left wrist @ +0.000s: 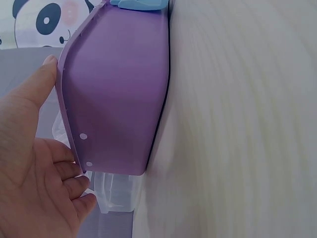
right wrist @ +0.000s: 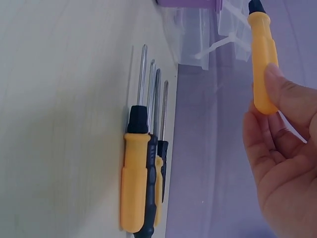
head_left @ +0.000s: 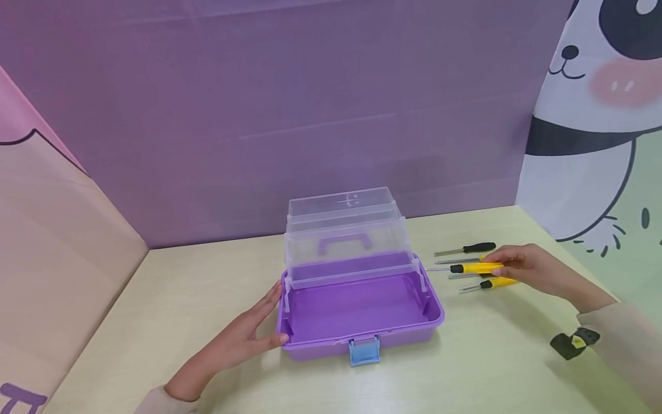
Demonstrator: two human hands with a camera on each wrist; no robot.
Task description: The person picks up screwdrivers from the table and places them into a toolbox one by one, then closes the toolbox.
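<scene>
A purple toolbox (head_left: 357,307) stands with its clear lid (head_left: 343,224) raised and its inside bare. My left hand (head_left: 248,333) rests against its left end, thumb at the front corner and fingers along the side; the left wrist view shows the thumb and fingertips at the rim of the purple wall (left wrist: 114,89). My right hand (head_left: 538,270) pinches a yellow-handled screwdriver (right wrist: 265,59) by its handle, above the table. Below it lie several more screwdrivers, including another yellow-handled one (right wrist: 134,183) and a black-handled one (head_left: 480,247).
A blue latch (head_left: 364,352) hangs open on the toolbox front. The wooden table (head_left: 196,287) meets a purple backdrop (head_left: 258,126) behind, with a panda print (head_left: 584,172) at the right. A dark wrist strap piece (head_left: 569,344) sits by the right sleeve.
</scene>
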